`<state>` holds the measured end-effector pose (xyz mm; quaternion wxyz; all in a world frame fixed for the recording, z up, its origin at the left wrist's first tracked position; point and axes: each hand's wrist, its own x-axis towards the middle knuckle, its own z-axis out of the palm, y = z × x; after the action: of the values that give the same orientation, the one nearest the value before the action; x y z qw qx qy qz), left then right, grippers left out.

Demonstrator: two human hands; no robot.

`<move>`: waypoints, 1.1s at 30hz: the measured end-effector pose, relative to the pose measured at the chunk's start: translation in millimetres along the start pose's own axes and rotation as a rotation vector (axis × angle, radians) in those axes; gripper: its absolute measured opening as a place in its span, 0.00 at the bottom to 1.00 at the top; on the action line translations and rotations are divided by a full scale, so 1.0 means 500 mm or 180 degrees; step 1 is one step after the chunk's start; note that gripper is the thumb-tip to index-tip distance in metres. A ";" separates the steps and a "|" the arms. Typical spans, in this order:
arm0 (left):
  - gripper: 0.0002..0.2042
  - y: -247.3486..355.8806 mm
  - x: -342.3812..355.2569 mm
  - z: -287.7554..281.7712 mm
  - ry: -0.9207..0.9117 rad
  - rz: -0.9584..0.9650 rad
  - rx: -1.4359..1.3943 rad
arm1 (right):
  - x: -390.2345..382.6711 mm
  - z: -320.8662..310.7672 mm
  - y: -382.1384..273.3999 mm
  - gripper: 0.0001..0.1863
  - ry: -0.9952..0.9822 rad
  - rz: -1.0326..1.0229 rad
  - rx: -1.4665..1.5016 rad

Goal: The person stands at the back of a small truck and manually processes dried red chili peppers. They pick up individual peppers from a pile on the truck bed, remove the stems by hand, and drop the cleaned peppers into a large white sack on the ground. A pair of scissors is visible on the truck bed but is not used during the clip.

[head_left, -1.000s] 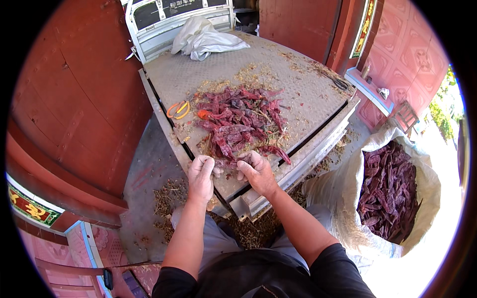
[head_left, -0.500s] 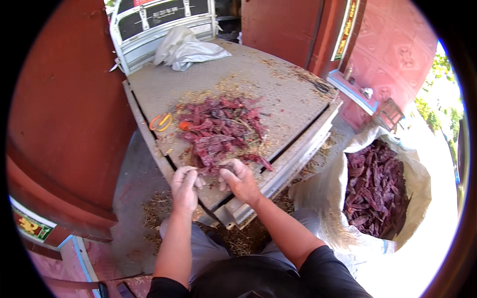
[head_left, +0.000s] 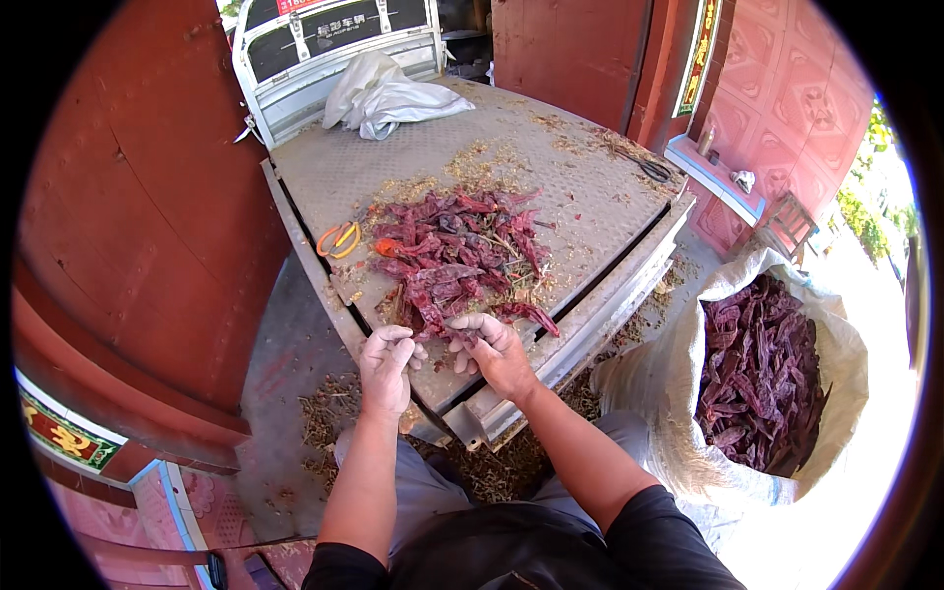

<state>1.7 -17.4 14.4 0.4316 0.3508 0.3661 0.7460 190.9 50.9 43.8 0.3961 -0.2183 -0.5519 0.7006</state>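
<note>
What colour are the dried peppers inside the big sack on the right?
Dark purplish red: the dried peppers in the sack show best in the head view.

From my remote post, I see a grey textured truck bed (head_left: 359, 162) bearing a loose heap of dried red peppers (head_left: 455, 248) near its close end. Orange-and-yellow-handled scissors (head_left: 340, 236) lie just left of the heap; dark-handled scissors (head_left: 649, 168) rest near the right edge, a crumpled white sack (head_left: 388, 100) at the far end, pale chaff (head_left: 476, 160) scattered between. Below, stalk litter (head_left: 324, 418) covers part of the grey floor (head_left: 293, 324), where an open pale sack (head_left: 661, 395) stands
</note>
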 end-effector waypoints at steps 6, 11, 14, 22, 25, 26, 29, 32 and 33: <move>0.07 -0.030 0.021 -0.002 0.0100 -0.0027 0.0261 | -0.001 -0.023 -0.020 0.15 -0.0014 0.0045 0.0041; 0.21 -0.008 0.020 -0.006 -0.0005 0.0221 0.0640 | 0.012 -0.008 -0.026 0.07 0.0087 0.0055 0.0199; 0.18 -0.012 0.028 -0.020 -0.0094 0.0247 0.0588 | -0.025 -0.052 -0.114 0.08 0.0466 -0.0423 0.0064; 0.10 -0.047 0.029 -0.035 -0.0054 0.0080 0.0524 | -0.315 -0.322 -0.451 0.12 0.2561 -0.1674 -0.2224; 0.10 -0.051 0.029 -0.030 -0.0108 0.0061 0.0540 | -0.403 -0.382 -0.503 0.16 0.3558 -0.1171 -0.5117; 0.10 -0.049 0.030 -0.034 -0.0117 0.0079 0.0558 | -0.420 -0.385 -0.506 0.17 0.3714 -0.1119 -0.5855; 0.09 -0.030 0.019 -0.046 0.0050 0.0001 0.0591 | -0.395 -0.311 -0.467 0.16 0.3446 -0.1564 -0.5151; 0.08 -0.028 0.023 -0.031 0.0017 0.0024 0.0598 | -0.353 -0.144 -0.349 0.16 0.2041 -0.1661 -0.4074; 0.08 -0.030 0.026 -0.025 -0.0008 0.0018 0.0580 | -0.340 -0.082 -0.300 0.17 0.1464 -0.1567 -0.3775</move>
<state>-8.0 -3.5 -2.0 0.3963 0.3905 0.4310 0.7104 368.7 -48.2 151.5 0.4645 -0.4099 -0.7779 0.1049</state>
